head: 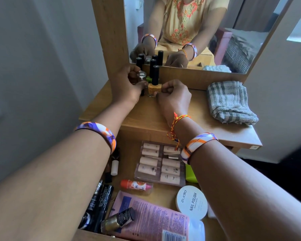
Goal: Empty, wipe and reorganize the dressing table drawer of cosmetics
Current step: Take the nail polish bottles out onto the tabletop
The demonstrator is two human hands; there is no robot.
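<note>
The open drawer (127, 141) below the wooden table top (146, 119) holds cosmetics: a clear box of pale tubes (161, 164), a white nail polish remover tub (191, 202), a pink tube (151, 221), a gold polish bottle (117, 220), an orange lipstick (135, 186) and black tubes (101, 204). Nail polish bottles stand at the table's back left near the mirror. My left hand (127, 86) grips a silver-capped bottle (141, 75) there. My right hand (173, 96) is closed beside an orange bottle with a black cap (154, 86), pinching something small that I cannot identify.
A folded grey checked cloth (231, 103) lies on the table's right side. The mirror (198, 32) stands behind the table in a wooden frame. A grey wall runs along the left. A green object (191, 174) shows in the drawer under my right forearm.
</note>
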